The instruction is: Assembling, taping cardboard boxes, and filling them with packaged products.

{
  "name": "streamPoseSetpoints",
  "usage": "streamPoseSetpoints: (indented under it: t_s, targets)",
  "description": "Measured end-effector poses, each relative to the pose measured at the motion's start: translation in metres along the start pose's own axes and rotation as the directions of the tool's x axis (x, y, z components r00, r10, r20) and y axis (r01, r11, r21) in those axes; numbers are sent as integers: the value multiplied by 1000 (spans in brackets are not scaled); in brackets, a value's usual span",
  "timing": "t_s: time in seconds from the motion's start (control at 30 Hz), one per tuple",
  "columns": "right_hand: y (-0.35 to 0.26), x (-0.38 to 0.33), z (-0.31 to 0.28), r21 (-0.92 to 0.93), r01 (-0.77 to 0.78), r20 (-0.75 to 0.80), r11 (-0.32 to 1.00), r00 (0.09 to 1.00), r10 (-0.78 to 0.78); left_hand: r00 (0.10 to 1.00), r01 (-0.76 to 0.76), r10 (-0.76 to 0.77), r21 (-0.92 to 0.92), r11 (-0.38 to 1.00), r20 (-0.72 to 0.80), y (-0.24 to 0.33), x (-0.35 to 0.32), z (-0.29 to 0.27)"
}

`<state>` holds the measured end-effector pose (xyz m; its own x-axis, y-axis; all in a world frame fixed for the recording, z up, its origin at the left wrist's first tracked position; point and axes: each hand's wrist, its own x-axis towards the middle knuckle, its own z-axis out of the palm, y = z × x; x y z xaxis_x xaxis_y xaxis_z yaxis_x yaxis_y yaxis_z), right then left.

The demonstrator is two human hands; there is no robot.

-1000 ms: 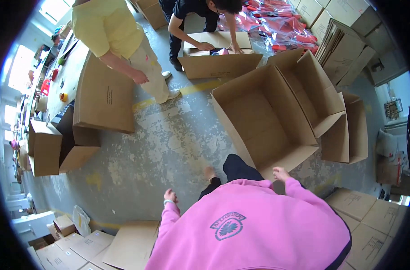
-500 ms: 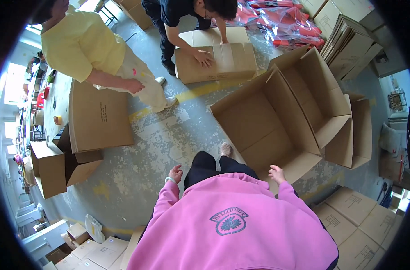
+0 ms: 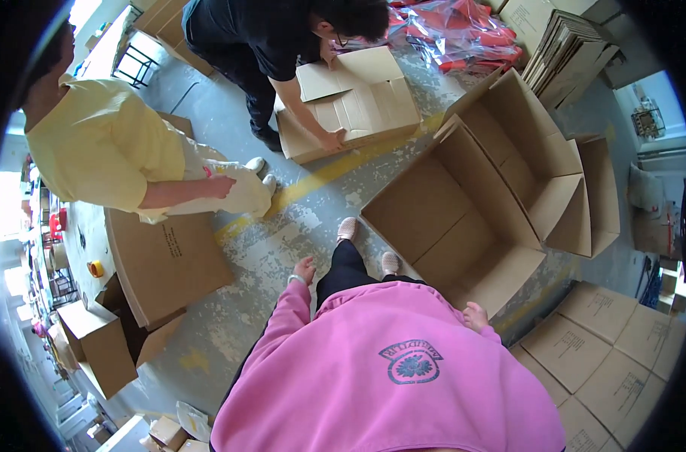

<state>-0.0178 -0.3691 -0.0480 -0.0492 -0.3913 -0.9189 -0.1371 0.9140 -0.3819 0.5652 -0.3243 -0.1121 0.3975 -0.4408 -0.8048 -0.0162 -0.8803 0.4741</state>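
Observation:
My left hand [image 3: 304, 270], with a pale band at its wrist, hangs beside my dark trouser leg. Its fingers are loosely bent and hold nothing. On the other side, my right hand [image 3: 476, 316] shows only in part past my pink top; its fingers are slightly apart, with nothing visible in them. Nearest to it stands a large open cardboard box [image 3: 448, 218], just right of my feet. Beyond that box are another open box [image 3: 520, 143] and a narrower one [image 3: 595, 192]. Neither hand touches a box.
A co-worker in black bends over a cardboard box [image 3: 358, 113] ahead, hands on it. Another person in yellow stands at left by an upright carton [image 3: 169, 264] and an open box [image 3: 94, 339]. Red goods in plastic [image 3: 463, 34], flattened cartons [image 3: 565, 56] and stacked cartons [image 3: 595, 339] lie right.
I have stepped forward, and both my feet show now. The co-worker in black has shifted grip on the box, whose top flap now stands partly raised. The person in yellow appears farther left.

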Motion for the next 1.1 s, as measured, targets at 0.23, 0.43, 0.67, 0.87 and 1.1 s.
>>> streamPoseSetpoints:
  t_s: [0.23,0.43,0.67,0.87,1.1]
  targets:
    - [-14,-19,16,-55,50,-74,997,996,-54,1000,-19,20,-116,993,11,29,25,1]
    - [-42,-14,31,-156,114,-67,981,990,-126,996,90,-90,-74,993,1,16,20,-12]
    - [-50,2,64,-172,126,-82,977,986,-142,993,112,-114,45,993,30,21,4,-36]
    - [-50,12,72,-149,120,-73,982,989,-131,998,47,-44,60,997,-40,45,-9,-34]
    - [-53,18,80,-202,144,-89,969,982,-164,998,19,-14,84,996,-56,40,0,-29]
